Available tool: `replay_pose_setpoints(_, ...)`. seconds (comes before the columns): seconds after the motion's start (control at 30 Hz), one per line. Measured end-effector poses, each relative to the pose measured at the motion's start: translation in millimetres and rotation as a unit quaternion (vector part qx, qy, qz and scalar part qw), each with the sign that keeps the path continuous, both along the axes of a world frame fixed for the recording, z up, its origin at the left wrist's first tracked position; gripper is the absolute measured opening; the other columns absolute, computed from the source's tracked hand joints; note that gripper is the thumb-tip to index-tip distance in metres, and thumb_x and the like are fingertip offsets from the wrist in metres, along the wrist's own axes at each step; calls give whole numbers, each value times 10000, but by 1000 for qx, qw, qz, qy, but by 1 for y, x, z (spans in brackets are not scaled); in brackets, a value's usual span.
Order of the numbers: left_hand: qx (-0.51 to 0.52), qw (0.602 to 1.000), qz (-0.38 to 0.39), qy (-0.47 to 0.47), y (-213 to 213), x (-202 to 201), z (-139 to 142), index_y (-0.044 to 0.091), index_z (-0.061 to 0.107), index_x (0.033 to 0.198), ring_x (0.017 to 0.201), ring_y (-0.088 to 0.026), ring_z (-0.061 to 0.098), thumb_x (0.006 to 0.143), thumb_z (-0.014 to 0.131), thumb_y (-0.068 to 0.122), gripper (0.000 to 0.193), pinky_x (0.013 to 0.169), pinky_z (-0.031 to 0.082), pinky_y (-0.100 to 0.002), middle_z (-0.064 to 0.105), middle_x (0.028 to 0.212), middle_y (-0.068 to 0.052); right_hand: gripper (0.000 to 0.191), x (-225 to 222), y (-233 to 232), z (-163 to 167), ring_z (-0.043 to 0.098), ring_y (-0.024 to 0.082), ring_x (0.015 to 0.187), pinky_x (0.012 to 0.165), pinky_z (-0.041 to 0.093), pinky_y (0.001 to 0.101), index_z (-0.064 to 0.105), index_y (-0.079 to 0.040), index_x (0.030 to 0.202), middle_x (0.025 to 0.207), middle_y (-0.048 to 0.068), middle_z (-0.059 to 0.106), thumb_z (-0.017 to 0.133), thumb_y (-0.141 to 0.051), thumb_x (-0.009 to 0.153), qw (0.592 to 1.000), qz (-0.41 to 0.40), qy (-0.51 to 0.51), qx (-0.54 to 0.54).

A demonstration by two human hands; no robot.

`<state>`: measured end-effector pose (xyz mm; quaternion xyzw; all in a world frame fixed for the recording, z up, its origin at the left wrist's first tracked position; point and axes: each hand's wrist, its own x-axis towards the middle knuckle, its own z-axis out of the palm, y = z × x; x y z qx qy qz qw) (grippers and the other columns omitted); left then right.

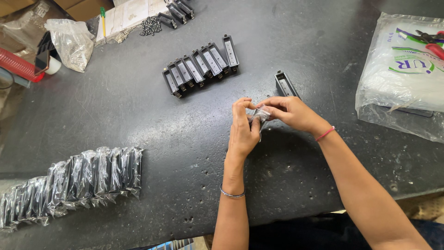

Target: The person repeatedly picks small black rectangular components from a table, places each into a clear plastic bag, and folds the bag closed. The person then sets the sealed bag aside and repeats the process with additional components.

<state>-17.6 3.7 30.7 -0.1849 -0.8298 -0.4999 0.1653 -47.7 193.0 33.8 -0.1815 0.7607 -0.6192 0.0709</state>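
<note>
Head camera looks down on a dark table (138, 106). Both hands meet at centre: the left hand (243, 132) and right hand (291, 112) pinch a small clear packet (261, 113), seemingly around a black part. A loose black holder (286, 85) sits at twelve o'clock, a row of holders (201, 65) at eleven, bagged parts (74, 183) at eight.

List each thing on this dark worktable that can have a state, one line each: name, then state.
left hand: closed on the small clear bag.
right hand: pinching the same bag.
small clear bag: held off the table, with a dark part partly inside.
row of black parts: unwrapped, leaning together.
single black part: unwrapped, standing apart.
wrapped parts: bagged, overlapping in a row.
red-handled pliers: lying on a plastic package.
</note>
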Motion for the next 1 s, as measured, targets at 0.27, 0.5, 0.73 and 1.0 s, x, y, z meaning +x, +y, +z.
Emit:
replay_pose_setpoints(0.27,-41,999,-9,-8,1,-2,-2,78,561,1093,978,-320,685,892,621,-42,242,777,552,-389,523,1394,-161,237,3,-9,0,709,128,787,736,570,284,710,-43,1146,870,66,751,569,-181,1015,994,-50,63,68)
replay_pose_setpoints(0.5,14,1000,-15,10,-6,-1,4,67,658,982,1144,-315,657,890,654,94,96,866,549,-389,584,1373,-167,248,5,-17,-1,723,151,775,719,557,312,698,-48,1151,868,85,750,585,-200,992,983,-104,110,100)
replay_pose_setpoints(0.73,42,999,4,-11,-5,-9,-4,42,592,928,958,-238,651,900,760,183,221,764,541,-339,623,1309,-160,235,6,-17,1,654,173,746,702,531,313,718,-47,1147,835,106,722,613,-201,1004,986,-105,90,91)
replay_pose_setpoints(1.0,99,988,14,-116,-2,-8,-10,65,478,1055,783,-152,673,904,704,100,273,713,556,-321,705,923,-93,203,11,-18,9,694,108,788,728,554,276,703,-52,1128,890,44,746,620,-185,999,988,-95,97,66)
